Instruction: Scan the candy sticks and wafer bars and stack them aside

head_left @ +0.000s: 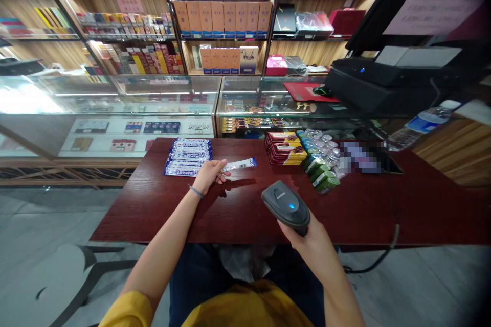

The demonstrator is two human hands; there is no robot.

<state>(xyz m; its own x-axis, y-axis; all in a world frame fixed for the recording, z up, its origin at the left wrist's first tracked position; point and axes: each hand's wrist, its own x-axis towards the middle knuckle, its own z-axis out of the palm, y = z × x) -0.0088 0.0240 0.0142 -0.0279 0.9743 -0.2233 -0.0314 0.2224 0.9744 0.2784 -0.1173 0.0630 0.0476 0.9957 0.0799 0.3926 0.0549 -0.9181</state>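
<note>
Near the middle of the frame, the left hand point(209, 174) pinches one end of a slim white-and-blue wrapped bar point(240, 164) between thumb and fingers, the bar held just above the dark red wooden table point(161, 214) and pointing toward the right. Below and to the right of centre, the right hand point(307, 237) is closed around the handle of a dark grey handheld barcode scanner point(286, 205), its blue light lit and its head aimed up-frame toward the bar. Just left of the left hand lies a pile of matching blue-and-white wrapped bars point(188, 156). Right of centre sit a stack of red packets point(284, 147) and, beside it, a row of green packets point(321, 173).
</note>
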